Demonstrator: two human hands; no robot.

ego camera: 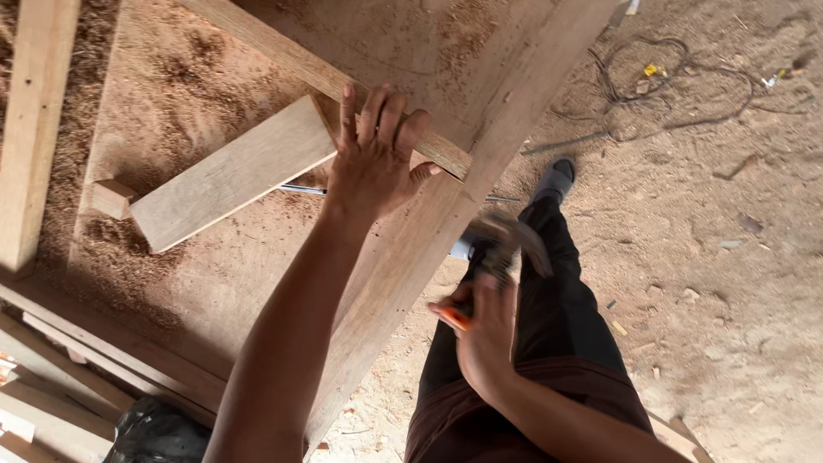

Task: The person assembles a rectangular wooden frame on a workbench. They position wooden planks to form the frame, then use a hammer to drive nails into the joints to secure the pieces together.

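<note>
My left hand (375,159) rests with fingers spread on a narrow wooden strip (291,62) that crosses the workbench diagonally, right by the end of a short flat board (227,176). My right hand (482,330) is closed around a hammer (504,240) with an orange-and-black grip, held beside the bench's right edge beam (446,214). The hammer head is blurred. My legs in dark trousers and one dark shoe (555,178) show below the bench edge.
The workbench top (189,274) is covered in reddish sawdust. A small wood block (111,199) lies at the board's left end. Long planks (30,129) lie at the left. Tangled wire (660,90) lies on the dirt floor at the upper right. A black bag (159,433) sits at the bottom.
</note>
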